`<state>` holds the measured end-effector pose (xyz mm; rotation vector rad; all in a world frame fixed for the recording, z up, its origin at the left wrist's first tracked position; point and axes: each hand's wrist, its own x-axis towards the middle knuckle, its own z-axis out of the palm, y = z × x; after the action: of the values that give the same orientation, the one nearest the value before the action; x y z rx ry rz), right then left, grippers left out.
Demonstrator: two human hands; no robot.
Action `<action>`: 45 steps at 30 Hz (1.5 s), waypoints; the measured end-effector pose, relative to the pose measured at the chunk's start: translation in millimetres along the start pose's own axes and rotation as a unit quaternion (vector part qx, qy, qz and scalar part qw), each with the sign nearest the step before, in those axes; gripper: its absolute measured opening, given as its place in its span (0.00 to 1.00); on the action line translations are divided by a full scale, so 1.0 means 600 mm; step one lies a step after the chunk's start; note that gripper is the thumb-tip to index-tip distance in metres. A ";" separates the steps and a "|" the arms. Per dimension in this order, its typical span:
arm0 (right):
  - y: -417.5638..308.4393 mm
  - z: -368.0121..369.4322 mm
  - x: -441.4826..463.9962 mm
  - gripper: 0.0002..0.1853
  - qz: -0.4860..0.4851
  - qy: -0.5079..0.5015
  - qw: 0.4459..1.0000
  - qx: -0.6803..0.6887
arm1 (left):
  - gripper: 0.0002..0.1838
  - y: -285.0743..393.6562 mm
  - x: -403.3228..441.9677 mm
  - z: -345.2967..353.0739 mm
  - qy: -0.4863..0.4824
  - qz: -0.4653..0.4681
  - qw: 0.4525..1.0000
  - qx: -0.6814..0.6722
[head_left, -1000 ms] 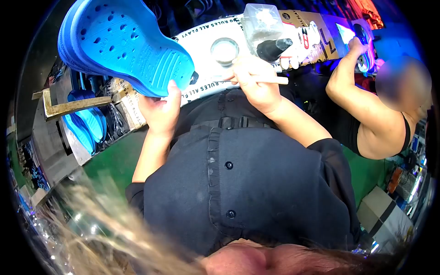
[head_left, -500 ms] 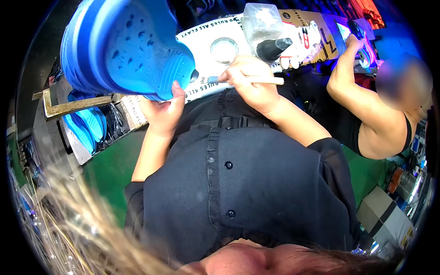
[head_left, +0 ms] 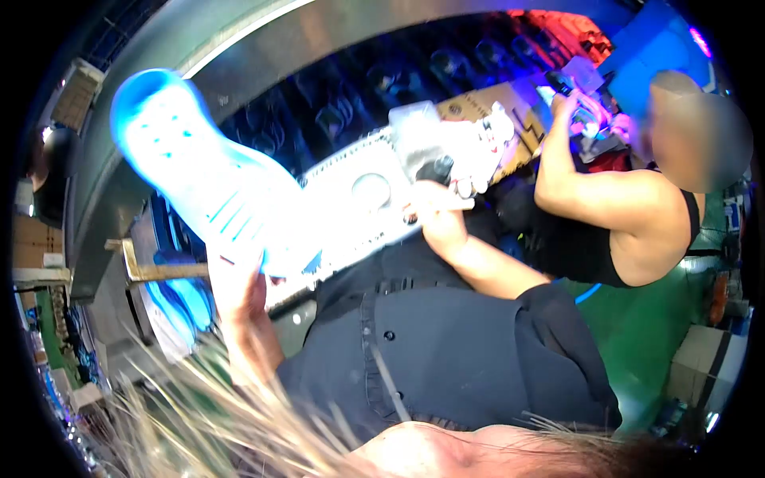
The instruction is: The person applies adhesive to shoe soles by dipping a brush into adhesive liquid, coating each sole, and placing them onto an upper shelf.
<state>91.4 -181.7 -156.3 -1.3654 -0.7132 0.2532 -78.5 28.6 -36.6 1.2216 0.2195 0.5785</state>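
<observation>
At the left, my left hand (head_left: 237, 279) grips the heel end of a blue foam sole (head_left: 215, 175), which looks washed out by glare. Its holed, ridged face shows. Between the fingers of my right hand (head_left: 437, 217) is a brush with a pale handle (head_left: 458, 205); its bristles cannot be made out. My right hand is over the near edge of the white board (head_left: 335, 191), just right of a round dish (head_left: 371, 191). Behind that hand are a dark cone-shaped object (head_left: 435, 169) and a clear plastic container (head_left: 416, 131).
A co-worker (head_left: 606, 191) at the right reaches toward brightly lit items. Cardboard (head_left: 522, 119) lies beyond the white board. More blue soles (head_left: 182, 307) rest at the left below a wooden frame (head_left: 163, 272). Dark items on a conveyor-like surface (head_left: 331, 107) run behind the board.
The view has shifted and shows more of the background. The blue sole has turned from its tilted position, showing its face more fully and farther from the brush. Both hands keep their hold.
</observation>
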 end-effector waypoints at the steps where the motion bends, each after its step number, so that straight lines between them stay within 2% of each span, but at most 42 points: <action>1: -0.003 -0.001 0.000 0.12 0.007 0.004 1.000 0.000 | 0.33 0.020 0.016 0.019 -0.026 -0.021 0.999 -0.020; 3: -0.014 -0.004 0.007 0.16 -0.006 0.002 1.000 -0.013 | 0.35 0.046 0.046 0.043 -0.085 -0.068 0.994 -0.019; 4: -0.019 -0.005 0.007 0.18 -0.023 0.009 0.999 -0.020 | 0.34 0.054 0.066 0.061 -0.068 -0.064 0.996 -0.009; 5: -0.020 -0.006 0.005 0.18 -0.005 0.007 1.000 -0.004 | 0.34 0.066 0.094 0.080 -0.092 -0.053 0.994 0.017; 7: -0.022 -0.010 0.000 0.18 -0.001 0.003 1.000 0.002 | 0.27 0.084 0.179 0.097 -0.128 -0.049 0.991 -0.005; 8: -0.022 -0.012 -0.002 0.18 -0.006 0.002 1.000 0.002 | 0.22 0.085 0.236 0.080 -0.161 -0.072 0.981 -0.084; 9: -0.022 -0.013 -0.003 0.18 -0.003 0.002 1.000 0.003 | 0.22 0.092 0.292 0.086 -0.101 -0.072 0.985 -0.121; 10: -0.021 -0.013 -0.004 0.18 -0.003 0.002 1.000 0.004 | 0.24 0.110 0.311 0.112 -0.116 -0.106 0.966 -0.204; 12: -0.020 -0.013 -0.005 0.18 0.012 0.010 1.000 0.013 | 0.27 0.121 0.306 0.141 -0.131 -0.080 0.962 -0.227; 14: -0.020 -0.017 -0.007 0.17 0.009 0.018 1.000 0.020 | 0.28 0.100 0.281 0.143 -0.165 -0.086 0.964 -0.190; 16: -0.006 -0.022 -0.008 0.18 0.017 0.018 1.000 0.019 | 0.27 0.066 0.228 0.138 -0.196 -0.104 0.967 -0.127; 18: 0.000 -0.023 -0.008 0.18 0.032 0.012 0.999 0.031 | 0.27 0.041 0.163 0.139 -0.184 -0.089 0.978 -0.031; 20: 0.003 -0.014 -0.006 0.18 0.032 0.001 0.999 0.032 | 0.27 0.032 0.105 0.139 -0.285 -0.058 0.956 -0.043; 21: 0.001 -0.006 -0.004 0.18 0.031 0.001 0.999 0.030 | 0.25 0.043 0.077 0.139 -0.324 -0.063 0.943 0.032; 22: 0.000 0.000 -0.003 0.17 0.032 0.001 0.999 0.027 | 0.21 0.057 0.046 0.142 -0.367 -0.035 0.928 0.058; 23: 0.006 0.005 -0.001 0.17 0.012 -0.015 1.000 0.017 | 0.19 0.080 0.041 0.154 -0.468 0.037 0.874 0.127; 24: 0.006 0.009 0.000 0.17 0.013 -0.022 1.000 0.018 | 0.11 0.096 0.021 0.171 -0.501 0.126 0.849 0.109; 25: 0.006 0.014 -0.001 0.16 0.022 -0.030 0.999 0.026 | 0.09 0.106 0.012 0.182 -0.554 0.207 0.797 0.123; 26: 0.005 0.020 -0.003 0.16 0.032 -0.038 0.998 0.036 | 0.10 0.119 0.003 0.203 -0.554 0.299 0.759 0.165; 29: -0.004 0.031 -0.007 0.17 0.059 -0.033 0.997 0.035 | 0.12 0.131 -0.005 0.239 -0.538 0.443 0.674 0.246; 31: -0.006 0.035 -0.022 0.18 0.053 -0.039 0.998 0.019 | 0.13 0.115 -0.039 0.241 -0.508 0.473 0.684 0.226; 33: -0.006 0.027 -0.021 0.18 0.044 -0.040 0.998 -0.006 | 0.15 0.100 -0.051 0.234 -0.393 0.534 0.728 0.174; 35: -0.005 0.026 -0.022 0.17 0.066 -0.028 0.997 0.014 | 0.14 0.087 -0.071 0.235 -0.228 0.547 0.795 0.131; 37: -0.008 0.032 -0.032 0.17 0.067 -0.027 0.997 0.019 | 0.15 0.079 -0.101 0.221 -0.143 0.535 0.826 0.105; 38: -0.009 0.033 -0.027 0.17 0.071 -0.033 0.997 0.017 | 0.12 0.094 -0.091 0.190 -0.235 0.541 0.788 0.174; 41: -0.019 0.039 -0.015 0.17 0.056 -0.058 0.997 0.000 | 0.03 0.105 -0.074 0.117 -0.310 0.524 0.775 0.169; 42: -0.020 0.043 -0.013 0.17 0.057 -0.063 0.996 -0.005 | 0.03 0.082 -0.076 0.082 -0.266 0.500 0.811 0.147; 43: -0.014 0.043 -0.013 0.17 0.072 -0.059 0.996 -0.004 | 0.04 0.105 -0.064 0.035 -0.331 0.393 0.801 0.307; 44: -0.005 0.046 -0.019 0.16 0.076 -0.057 0.995 -0.003 | 0.08 0.072 -0.084 0.012 -0.153 0.384 0.821 0.395; 45: 0.000 0.046 -0.019 0.16 0.084 -0.054 0.995 -0.003 | 0.12 0.033 -0.090 -0.023 -0.060 0.214 0.911 0.348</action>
<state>66.1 -166.0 -158.6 -1.4266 -0.6901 0.4623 -136.1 15.9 -30.6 2.0222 0.0441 0.8371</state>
